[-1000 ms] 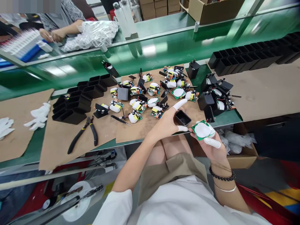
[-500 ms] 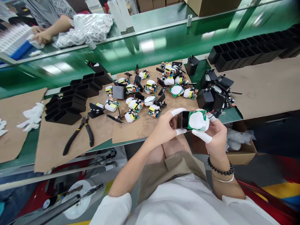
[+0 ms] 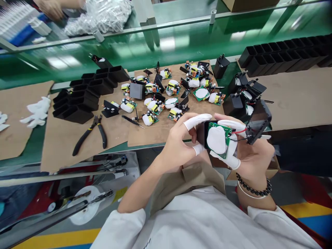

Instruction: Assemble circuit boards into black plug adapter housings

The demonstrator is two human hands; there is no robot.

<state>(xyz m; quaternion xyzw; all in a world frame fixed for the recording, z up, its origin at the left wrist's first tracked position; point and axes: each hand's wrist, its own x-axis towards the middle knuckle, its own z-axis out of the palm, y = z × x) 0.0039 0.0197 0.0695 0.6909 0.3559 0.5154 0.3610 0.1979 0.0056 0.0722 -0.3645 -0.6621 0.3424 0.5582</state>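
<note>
The left hand [image 3: 178, 145] grips a black case [image 3: 201, 133] between capped finger and thumb, just above the lap. The right hand [image 3: 249, 152] grasps a green circuit board [image 3: 218, 138] pressed at the case's opening, its wires running to a black cover [image 3: 259, 121]. More boards [image 3: 155, 109], pliers [image 3: 90, 135] and black trays [image 3: 85, 97] lie on the cardboard mat [image 3: 160, 133] beyond.

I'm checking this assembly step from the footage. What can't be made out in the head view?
- Black plastic housing: mostly hidden behind the green circuit board with white pad and left hand.
- Right hand: palm hidden by the board.
- Black end cap on red wire: blurred.
- Co-worker's hand: cut off by the top edge.
</note>
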